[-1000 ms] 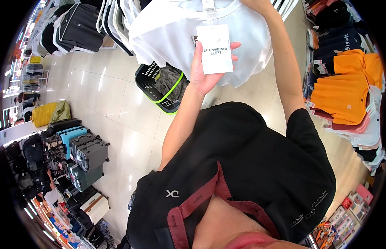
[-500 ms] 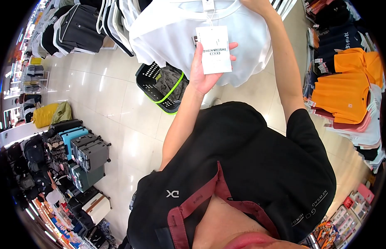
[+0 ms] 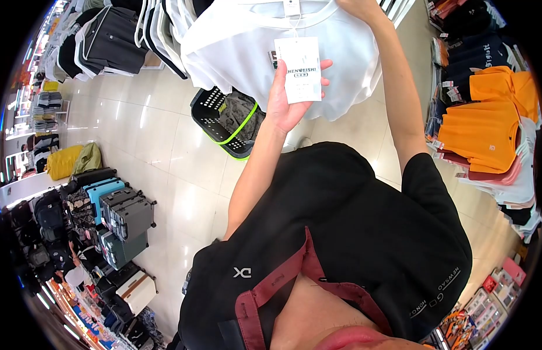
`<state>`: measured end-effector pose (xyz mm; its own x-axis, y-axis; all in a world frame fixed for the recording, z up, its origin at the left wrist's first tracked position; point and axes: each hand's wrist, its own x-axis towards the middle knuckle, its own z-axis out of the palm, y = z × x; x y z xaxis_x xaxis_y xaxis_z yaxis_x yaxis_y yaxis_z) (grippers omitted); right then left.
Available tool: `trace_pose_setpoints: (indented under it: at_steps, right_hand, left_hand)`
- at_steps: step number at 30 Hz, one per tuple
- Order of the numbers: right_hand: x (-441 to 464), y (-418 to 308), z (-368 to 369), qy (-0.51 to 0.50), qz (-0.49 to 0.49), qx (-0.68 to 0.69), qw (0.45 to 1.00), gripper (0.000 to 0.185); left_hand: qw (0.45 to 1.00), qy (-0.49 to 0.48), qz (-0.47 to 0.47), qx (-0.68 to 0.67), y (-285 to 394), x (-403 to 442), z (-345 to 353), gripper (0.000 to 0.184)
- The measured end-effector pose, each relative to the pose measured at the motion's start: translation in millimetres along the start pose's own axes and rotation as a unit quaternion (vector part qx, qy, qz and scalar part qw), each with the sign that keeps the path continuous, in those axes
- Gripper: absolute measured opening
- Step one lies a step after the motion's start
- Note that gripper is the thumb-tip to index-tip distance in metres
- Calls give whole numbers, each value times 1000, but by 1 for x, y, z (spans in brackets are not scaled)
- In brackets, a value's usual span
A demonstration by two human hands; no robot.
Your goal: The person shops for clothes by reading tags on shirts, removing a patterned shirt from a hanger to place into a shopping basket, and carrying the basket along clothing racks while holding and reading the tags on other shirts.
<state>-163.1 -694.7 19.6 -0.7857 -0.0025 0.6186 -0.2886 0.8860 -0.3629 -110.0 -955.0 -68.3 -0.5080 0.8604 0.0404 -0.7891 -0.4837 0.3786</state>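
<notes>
A white T-shirt (image 3: 236, 41) hangs in front of me at the top of the view, its round collar partly cut off by the frame. From the collar a white hang tag (image 3: 303, 81) with dark printed lettering dangles on a thin string. My left hand (image 3: 287, 111) grips this tag, thumb along its left edge and fingers behind it, fingertips showing past its right side. At the T-shirt's right shoulder, my right hand (image 3: 361, 8) is closed on the fabric beside the collar; its fingers are partly out of view.
On the tiled floor below the T-shirt stands a black shopping basket (image 3: 210, 114) with a green handle and dark grey cloth inside. Hanging clothes (image 3: 110, 44) fill the upper left. Orange T-shirts (image 3: 481, 134) hang at right. Suitcases (image 3: 128, 213) line the left side.
The hang tag in my left hand has shifted very slightly left and tilted a little. My right hand and the T-shirt stay nearly where they were.
</notes>
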Motion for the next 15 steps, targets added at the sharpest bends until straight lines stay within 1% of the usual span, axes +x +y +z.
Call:
trace_pose_setpoints:
  at_steps: [3, 5, 6, 8, 9, 10, 11, 12, 13, 15]
  right_hand:
    - [-1, 0, -1, 2, -3, 0, 1000, 28]
    - [-2, -3, -2, 2, -2, 0, 1000, 28]
    - [-2, -5, -3, 2, -1, -2, 1000, 27]
    - [-6, -10, -8, 2, -1, -2, 1000, 27]
    - [-9, -14, -11, 8, 0, 8, 1000, 26]
    - [-12, -18, -14, 14, 2, 18, 1000, 26]
    - [-17, -23, -17, 13, 4, 18, 1000, 26]
    - [-21, -27, -21, 4, -1, 10, 1000, 25]
    - [-24, -31, -26, -5, -6, 1, 1000, 24]
    - [-29, -41, -33, -6, -13, 5, 1000, 24]
  left_hand:
    - [1000, -10, 1, 3, 0, -1, 4, 71]
    - [998, 44, 17, 45, 0, -3, 12, 70]
    - [998, 44, 17, 45, 1, -2, 8, 70]
    - [977, 128, 52, 162, 4, 0, -1, 64]
    - [977, 128, 52, 162, 10, -2, -3, 64]
    - [949, 147, 93, 262, 21, -4, -6, 58]
    - [910, 164, 132, 358, 32, -8, -5, 52]
    - [881, 202, 188, 384, 40, -11, 0, 42]
    - [840, 211, 246, 436, 54, -14, 6, 37]
    - [738, 218, 364, 525, 81, -18, 16, 28]
